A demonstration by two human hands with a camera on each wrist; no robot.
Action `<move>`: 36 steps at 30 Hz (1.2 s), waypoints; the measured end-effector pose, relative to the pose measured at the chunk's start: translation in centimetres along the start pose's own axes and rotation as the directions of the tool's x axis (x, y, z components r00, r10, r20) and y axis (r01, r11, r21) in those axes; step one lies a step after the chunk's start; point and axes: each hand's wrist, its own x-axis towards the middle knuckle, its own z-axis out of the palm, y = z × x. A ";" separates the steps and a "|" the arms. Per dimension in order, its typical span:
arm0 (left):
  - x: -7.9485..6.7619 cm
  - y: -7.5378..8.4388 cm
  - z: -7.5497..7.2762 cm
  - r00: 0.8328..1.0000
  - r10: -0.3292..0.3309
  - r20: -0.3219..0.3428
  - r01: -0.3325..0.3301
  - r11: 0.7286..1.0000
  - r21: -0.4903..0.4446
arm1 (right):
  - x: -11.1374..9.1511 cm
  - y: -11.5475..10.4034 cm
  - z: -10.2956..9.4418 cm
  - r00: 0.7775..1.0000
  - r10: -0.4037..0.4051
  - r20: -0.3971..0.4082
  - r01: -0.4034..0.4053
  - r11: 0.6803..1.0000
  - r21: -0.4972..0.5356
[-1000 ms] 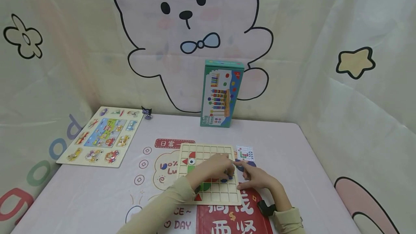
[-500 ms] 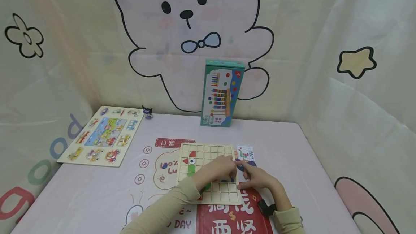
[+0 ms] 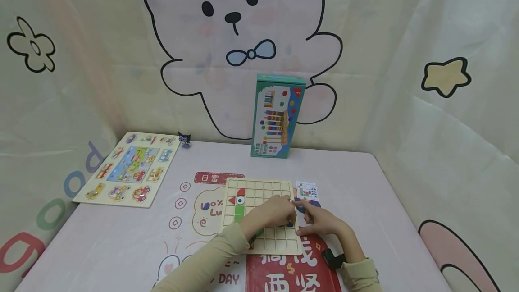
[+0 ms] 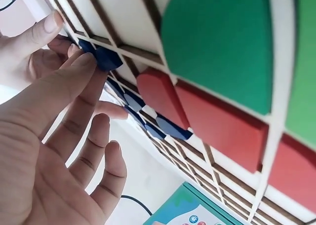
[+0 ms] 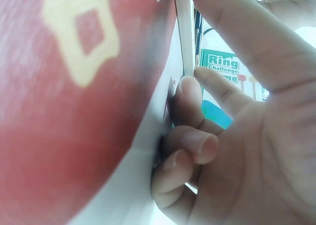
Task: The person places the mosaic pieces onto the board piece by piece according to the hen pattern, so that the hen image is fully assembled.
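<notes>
A wooden grid board (image 3: 275,240) lies on the table with coloured flat pieces set in its squares. My left hand (image 3: 270,211) reaches over its right half. In the left wrist view its thumb and a finger pinch a small dark blue piece (image 4: 108,58) at one of the squares; its full outline is partly hidden. Near it sit red pieces (image 4: 222,124), a large green rounded piece (image 4: 217,42) and more blue pieces (image 4: 172,128). My right hand (image 3: 324,222) rests at the board's right edge, thumb and forefinger spread along that edge and touching it.
A small printed pattern card (image 3: 307,190) lies just beyond the board's right corner. At the back stands a green game box (image 3: 277,116). A picture puzzle board (image 3: 127,170) lies at the left, with a small dark figurine (image 3: 184,139) by its far corner.
My left hand has shifted slightly right and nearer on the board, then stays nearly still. The right hand keeps its place at the edge.
</notes>
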 end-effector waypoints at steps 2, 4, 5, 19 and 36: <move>0.1 0.0 0.0 1.000 0.006 -0.013 -0.006 1.000 0.007 | 0.0 0.0 0.0 1.000 0.001 0.002 -0.001 1.000 0.002; 0.1 0.0 0.0 1.000 0.005 -0.018 -0.005 1.000 0.005 | 0.1 -0.1 0.0 1.000 0.003 0.004 -0.003 1.000 0.002; 0.0 0.0 0.0 1.000 0.002 -0.018 -0.002 1.000 0.001 | 0.1 -0.1 0.0 1.000 0.005 0.004 -0.005 1.000 0.003; -1.2 -0.2 -0.7 0.999 0.000 -0.048 0.000 1.000 -0.011 | 0.0 -0.3 -0.3 1.000 0.013 0.007 -0.013 1.000 0.007; -7.0 -2.3 -1.0 0.977 -0.130 -0.169 0.107 0.985 -0.136 | 0.0 -0.4 0.0 0.998 0.068 -0.003 -0.068 0.998 0.000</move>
